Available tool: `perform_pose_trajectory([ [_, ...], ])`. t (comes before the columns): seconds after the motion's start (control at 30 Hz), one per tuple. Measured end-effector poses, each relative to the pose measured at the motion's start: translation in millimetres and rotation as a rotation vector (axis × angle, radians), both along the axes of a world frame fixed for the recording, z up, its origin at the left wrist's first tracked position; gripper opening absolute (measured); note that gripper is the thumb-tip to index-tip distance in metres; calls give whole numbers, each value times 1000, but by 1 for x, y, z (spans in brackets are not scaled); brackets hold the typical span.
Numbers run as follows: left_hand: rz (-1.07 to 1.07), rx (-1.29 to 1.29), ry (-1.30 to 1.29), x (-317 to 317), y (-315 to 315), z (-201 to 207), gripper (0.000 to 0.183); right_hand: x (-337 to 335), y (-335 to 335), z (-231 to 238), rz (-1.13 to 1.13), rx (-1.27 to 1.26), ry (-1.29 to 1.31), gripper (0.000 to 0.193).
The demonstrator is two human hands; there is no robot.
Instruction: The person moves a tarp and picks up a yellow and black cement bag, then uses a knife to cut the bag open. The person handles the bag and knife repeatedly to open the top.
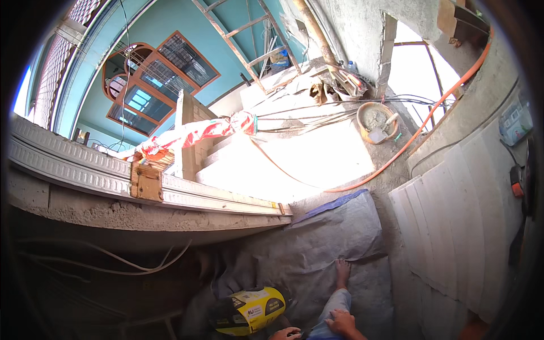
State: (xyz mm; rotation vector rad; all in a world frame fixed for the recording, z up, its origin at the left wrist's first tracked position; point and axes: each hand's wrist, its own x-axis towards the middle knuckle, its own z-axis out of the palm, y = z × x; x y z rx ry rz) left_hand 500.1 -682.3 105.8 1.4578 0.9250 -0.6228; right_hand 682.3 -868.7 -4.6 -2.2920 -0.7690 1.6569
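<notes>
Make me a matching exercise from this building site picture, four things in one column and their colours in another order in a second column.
Things:
1. Hose running across the floor
2. Bag near the hands
3. Tarp under the bare foot
4. House wall with the windows

Colours:
A. Grey
B. Turquoise
C. Orange
D. Yellow and black

Pairs: 1-C, 2-D, 3-A, 4-B
</notes>
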Motion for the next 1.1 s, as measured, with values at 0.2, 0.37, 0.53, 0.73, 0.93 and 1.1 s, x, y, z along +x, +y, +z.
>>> perform_pose_trajectory([
  [0.2, 51, 178, -76, 114, 33, 47, 33, 23, -21, -10, 10, 61, 40, 61],
  [0.37, 13, 1038, -459, 197, 116, 94, 24, 60, -9, -13, -32, 47, 162, 55],
  [0.53, -191, 2134, -82, 207, 247, 229, 44, 78, 6, -16, 101, 123, 151, 53],
  [0.73, -522, 2364, 283, 214, 301, 249, 69, 80, 22, -16, 38, 133, 128, 47],
  [0.93, -618, 2502, 98, 203, 318, 243, 74, 87, 43, -7, 130, 52, 76, 45],
  [1.1, -639, 2465, 47, 201, 321, 245, 67, 96, 49, -8, 102, 78, 111, 47],
])
